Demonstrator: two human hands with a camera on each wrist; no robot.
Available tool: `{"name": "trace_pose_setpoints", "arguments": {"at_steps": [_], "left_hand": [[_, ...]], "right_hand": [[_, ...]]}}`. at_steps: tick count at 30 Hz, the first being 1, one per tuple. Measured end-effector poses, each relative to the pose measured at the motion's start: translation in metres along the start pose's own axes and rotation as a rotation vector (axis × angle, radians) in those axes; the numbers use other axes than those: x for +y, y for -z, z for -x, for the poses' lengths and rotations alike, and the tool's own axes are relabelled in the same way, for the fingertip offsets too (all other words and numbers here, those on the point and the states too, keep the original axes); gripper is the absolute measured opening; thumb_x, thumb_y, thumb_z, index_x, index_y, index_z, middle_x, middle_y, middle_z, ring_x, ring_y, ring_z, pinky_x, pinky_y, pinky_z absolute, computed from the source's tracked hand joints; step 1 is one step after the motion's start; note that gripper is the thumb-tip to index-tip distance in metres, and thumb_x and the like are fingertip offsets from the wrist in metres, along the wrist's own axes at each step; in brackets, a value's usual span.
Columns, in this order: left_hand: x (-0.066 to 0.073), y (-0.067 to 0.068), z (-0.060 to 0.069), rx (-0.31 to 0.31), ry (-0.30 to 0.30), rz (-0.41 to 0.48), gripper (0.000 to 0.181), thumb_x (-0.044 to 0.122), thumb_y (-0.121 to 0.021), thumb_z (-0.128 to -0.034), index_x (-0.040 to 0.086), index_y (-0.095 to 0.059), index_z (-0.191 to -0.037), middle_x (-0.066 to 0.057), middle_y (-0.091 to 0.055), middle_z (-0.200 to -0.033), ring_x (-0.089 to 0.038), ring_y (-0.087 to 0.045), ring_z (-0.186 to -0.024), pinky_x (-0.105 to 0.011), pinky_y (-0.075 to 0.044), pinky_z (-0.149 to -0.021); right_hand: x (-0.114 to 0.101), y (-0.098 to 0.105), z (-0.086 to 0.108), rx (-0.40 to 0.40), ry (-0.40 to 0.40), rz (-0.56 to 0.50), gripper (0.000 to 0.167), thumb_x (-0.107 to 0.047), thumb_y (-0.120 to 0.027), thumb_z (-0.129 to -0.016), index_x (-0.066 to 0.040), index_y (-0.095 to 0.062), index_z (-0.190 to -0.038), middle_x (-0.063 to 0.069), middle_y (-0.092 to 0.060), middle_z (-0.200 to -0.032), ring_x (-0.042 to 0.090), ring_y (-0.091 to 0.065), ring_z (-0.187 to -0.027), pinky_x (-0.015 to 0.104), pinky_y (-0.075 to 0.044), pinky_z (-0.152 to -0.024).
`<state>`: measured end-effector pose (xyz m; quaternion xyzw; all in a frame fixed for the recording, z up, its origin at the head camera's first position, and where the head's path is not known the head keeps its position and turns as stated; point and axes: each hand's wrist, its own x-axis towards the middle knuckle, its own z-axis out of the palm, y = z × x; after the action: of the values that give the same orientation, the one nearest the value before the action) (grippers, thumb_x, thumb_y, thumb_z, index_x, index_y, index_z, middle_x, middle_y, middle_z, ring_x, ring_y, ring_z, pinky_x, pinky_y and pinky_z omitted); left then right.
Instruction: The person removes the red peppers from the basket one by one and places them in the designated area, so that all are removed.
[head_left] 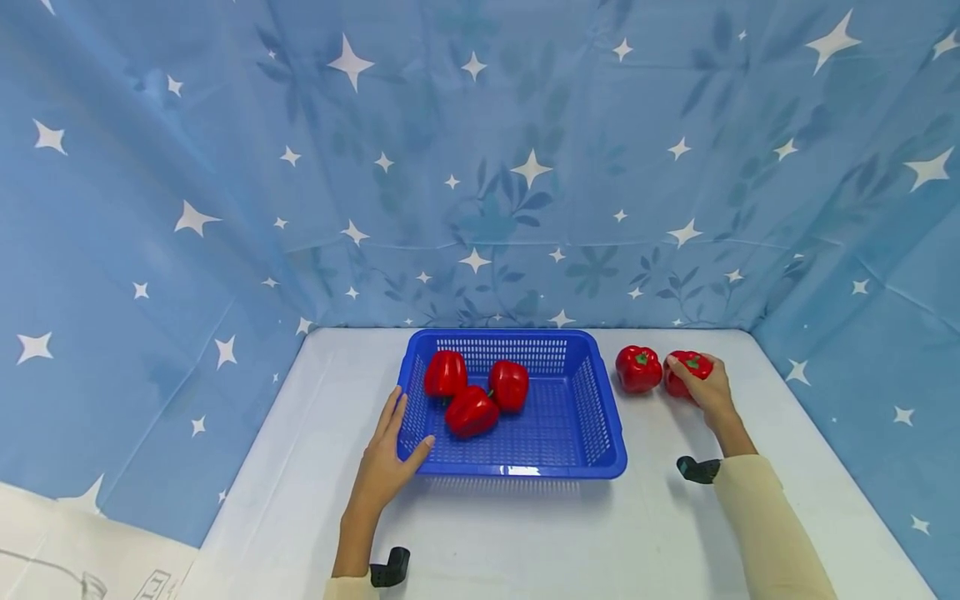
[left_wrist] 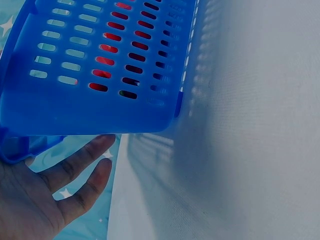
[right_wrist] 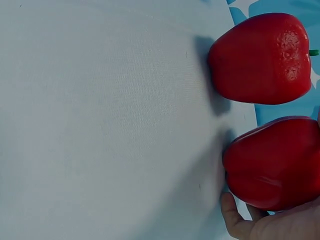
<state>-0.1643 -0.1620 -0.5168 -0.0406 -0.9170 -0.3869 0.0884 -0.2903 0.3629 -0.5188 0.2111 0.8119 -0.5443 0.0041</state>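
A blue plastic basket (head_left: pixel 517 472) stands on the white table, with three red bell peppers, one of them this front bell pepper (head_left: pixel 471 412), in its left half. At the basket's near left corner is my left hand (head_left: pixel 384 467), its thumb over the rim and its fingers extended along the outer left side. Right of the basket, my right hand (head_left: pixel 708 390) grips a red bell pepper (right_wrist: pixel 275 165) with a green stem, thumb and fingers on opposite sides. Close beside that one sits another red bell pepper (head_left: pixel 638 370), untouched.
The white table (head_left: pixel 540 542) ends at a blue star-patterned curtain (head_left: pixel 480 208) behind and on both sides. A black wrist camera (head_left: pixel 390 567) sits at the left wrist, and a second black camera (head_left: pixel 697 470) at the right.
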Motion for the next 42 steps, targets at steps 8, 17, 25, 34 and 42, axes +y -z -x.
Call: {"name": "trace_pose_setpoints", "arguments": {"at_steps": [8,17,25,34,42], "left_hand": [[-0.0021,-0.0003,-0.0003,0.015,-0.012,-0.003,0.086,0.047,-0.064,-0.0886,0.014,-0.023,-0.156,0.002,-0.014,-0.165,-0.037,-0.028,-0.147,-0.059,-0.038,-0.104],[-0.0013,-0.0008,0.0001,0.017,-0.027,0.006,0.086,0.049,-0.063,-0.0887,0.013,-0.024,-0.156,0.001,-0.015,-0.165,-0.037,-0.029,-0.147,-0.058,-0.038,-0.104],[-0.0021,-0.0013,0.0005,0.023,-0.034,0.001,0.086,0.048,-0.064,-0.0884,0.013,-0.024,-0.156,0.0,-0.016,-0.165,-0.036,-0.029,-0.147,-0.058,-0.038,-0.104],[-0.001,-0.0022,0.0,0.025,-0.029,0.009,0.086,0.049,-0.064,-0.0883,0.012,-0.025,-0.156,0.001,-0.017,-0.165,-0.035,-0.029,-0.147,-0.057,-0.036,-0.107],[-0.0002,-0.0009,-0.0003,0.02,-0.021,0.007,0.086,0.047,-0.064,-0.0884,0.012,-0.025,-0.156,0.002,-0.016,-0.165,-0.035,-0.028,-0.147,-0.056,-0.035,-0.108]], "right_hand": [[-0.003,-0.0012,-0.0001,-0.014,-0.007,-0.021,0.095,-0.051,-0.055,-0.094,-0.001,-0.002,-0.155,0.027,-0.014,-0.16,0.045,-0.018,-0.147,0.057,-0.032,-0.114],[-0.0076,-0.0062,0.0024,0.003,0.016,-0.026,0.096,-0.052,-0.058,-0.093,-0.002,-0.006,-0.155,0.026,-0.017,-0.159,0.044,-0.022,-0.146,0.056,-0.034,-0.113],[-0.0077,-0.0074,0.0012,-0.025,0.008,-0.03,0.096,-0.052,-0.058,-0.092,-0.002,-0.005,-0.156,0.027,-0.015,-0.16,0.045,-0.023,-0.145,0.056,-0.035,-0.112],[-0.0069,-0.007,0.0028,-0.034,0.007,-0.055,0.099,-0.055,-0.056,-0.092,-0.002,-0.002,-0.155,0.027,-0.012,-0.16,0.045,-0.022,-0.144,0.058,-0.037,-0.11],[-0.0067,-0.0068,0.005,-0.032,-0.021,-0.065,0.102,-0.056,-0.057,-0.091,-0.004,0.003,-0.156,0.025,-0.007,-0.161,0.046,-0.016,-0.147,0.058,-0.037,-0.11]]}}
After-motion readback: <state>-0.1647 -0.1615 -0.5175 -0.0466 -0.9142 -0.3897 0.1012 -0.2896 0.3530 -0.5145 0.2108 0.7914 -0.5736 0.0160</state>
